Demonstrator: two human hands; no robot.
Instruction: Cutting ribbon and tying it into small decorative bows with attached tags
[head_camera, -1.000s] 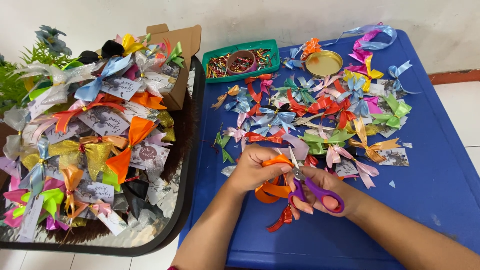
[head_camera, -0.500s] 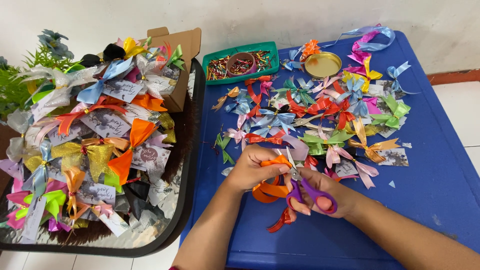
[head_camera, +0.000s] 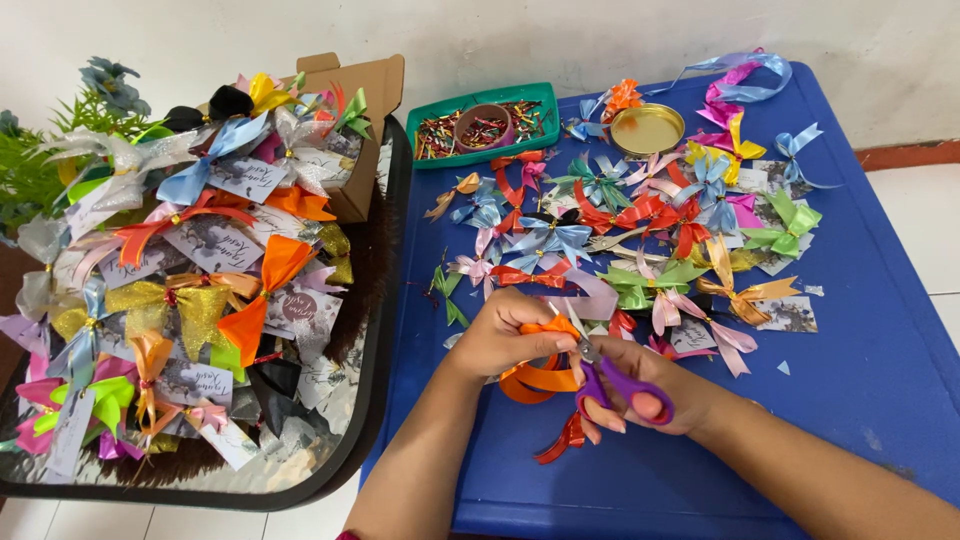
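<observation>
At the far left a black tray (head_camera: 372, 440) is heaped with finished ribbon bows (head_camera: 200, 300) tied to small printed cards, with a brown cardboard box (head_camera: 365, 110) at its back corner. Just right of it stands the blue counter (head_camera: 880, 340). Low on the counter, the left hand (head_camera: 505, 335) is curled shut, pinching an orange ribbon (head_camera: 535, 375) whose loops hang under the fingers. Touching that ribbon from the right, the right hand (head_camera: 650, 400) is closed through the handles of purple scissors (head_camera: 615, 385), blades pointing at the ribbon. Behind the hands lie a green tray of twist ties (head_camera: 485, 125), a gold lid (head_camera: 647, 130) and a spread of loose bows (head_camera: 640, 220) in many colours.
</observation>
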